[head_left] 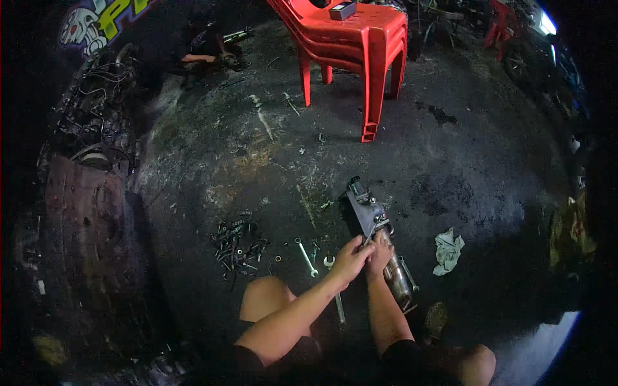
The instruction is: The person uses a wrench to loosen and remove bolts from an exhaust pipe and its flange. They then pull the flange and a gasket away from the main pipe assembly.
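One metal part (370, 214), grey and blocky at its far end, brownish and cylindrical nearer, slanted left of a rag (449, 251) on the dark, stained floor (199, 148). The right hand (380, 257) curled around its middle; the left hand (351, 261), half closed, met the right, its hold unclear. Red chairs (380, 45) stood beyond.

The head view comes from the left of two cameras worn side by side on the person's head, facing downward and forward over the dark workshop floor (257, 161). It is upright, very wide and bent toward its rim, where the corners fall to black. The forearms (290, 321) rise from the lower edge, so the left hand (351, 262) and right hand (380, 253) sit fairly near, below and right of centre. Stacked red chairs (376, 26), cut by the top edge, stand farther off.
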{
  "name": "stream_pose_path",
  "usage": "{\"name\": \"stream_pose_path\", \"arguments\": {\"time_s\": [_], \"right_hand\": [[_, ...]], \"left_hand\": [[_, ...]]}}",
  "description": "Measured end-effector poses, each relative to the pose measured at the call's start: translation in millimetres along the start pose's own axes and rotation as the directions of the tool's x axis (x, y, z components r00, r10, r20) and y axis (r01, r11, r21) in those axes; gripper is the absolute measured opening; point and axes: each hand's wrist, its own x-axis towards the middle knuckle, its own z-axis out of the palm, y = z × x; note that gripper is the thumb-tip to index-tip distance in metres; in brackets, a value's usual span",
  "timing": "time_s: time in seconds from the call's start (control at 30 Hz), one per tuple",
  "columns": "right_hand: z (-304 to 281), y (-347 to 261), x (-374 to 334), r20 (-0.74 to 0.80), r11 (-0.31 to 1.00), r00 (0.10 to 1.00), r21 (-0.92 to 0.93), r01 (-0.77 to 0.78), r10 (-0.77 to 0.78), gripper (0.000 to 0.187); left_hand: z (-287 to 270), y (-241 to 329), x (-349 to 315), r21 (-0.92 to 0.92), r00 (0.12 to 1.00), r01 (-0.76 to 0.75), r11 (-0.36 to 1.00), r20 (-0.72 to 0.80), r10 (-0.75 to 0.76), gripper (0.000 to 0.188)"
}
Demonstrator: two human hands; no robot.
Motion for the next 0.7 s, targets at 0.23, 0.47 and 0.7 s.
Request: {"name": "stream_pose_path", "arguments": {"time_s": [0.23, 0.47, 0.7], "right_hand": [[7, 0, 3, 0.085, 0.997, 0.996, 0.07, -0.029, 0.023, 0.026], [5, 2, 1, 0.173, 0.995, 0.984, 0.083, -0.055, 0.04, 0.04], [15, 10, 1, 0.012, 1.0, 1.0, -0.028, -0.011, 0.011, 0.044]], "left_hand": [[-3, -16, 12, 0.026, 0.994, -0.026, 0.999, -0.108, 0.028, 0.017], [-6, -13, 10, 0.066, 0.998, -0.037, 0.997, -0.057, 0.041, 0.026], [5, 3, 1, -0.008, 0.999, -0.034, 0.999, 0.014, 0.034, 0.029]]}}
